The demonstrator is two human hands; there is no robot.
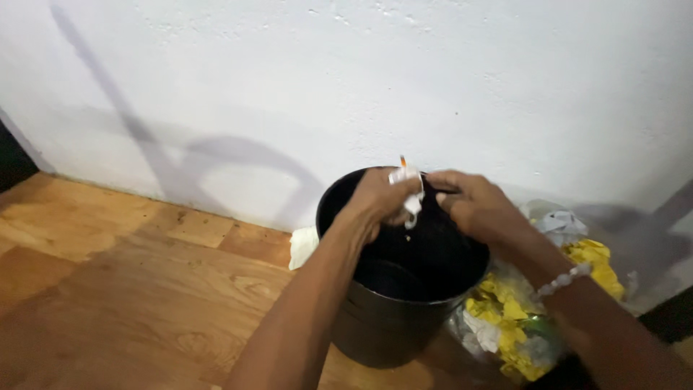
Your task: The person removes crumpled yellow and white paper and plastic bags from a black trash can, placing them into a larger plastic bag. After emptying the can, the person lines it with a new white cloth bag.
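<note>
I see both hands over the black bin (404, 303) mouth, by the wall. Left hand (379, 198) fingers pinched on a crumpled white scrap (410, 189); right hand (476, 206) curled, grip unclear. Clear trash bag (527, 328) touches the bin's right side on the wooden floor (130, 289).

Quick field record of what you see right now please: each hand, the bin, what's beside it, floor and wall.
left hand: over the bin's mouth, pinching a crumpled white scrap
right hand: over the bin's mouth, fingers closed; whether it grips anything cannot be told
wrist: white bead bracelet on the right
bin: round, black, upright, dark inside
right of bin: clear bag of yellow and white crumpled waste
behind bin, left: white cloth or paper on the floor
floor: wood-pattern
wall: white, shadowed
</note>
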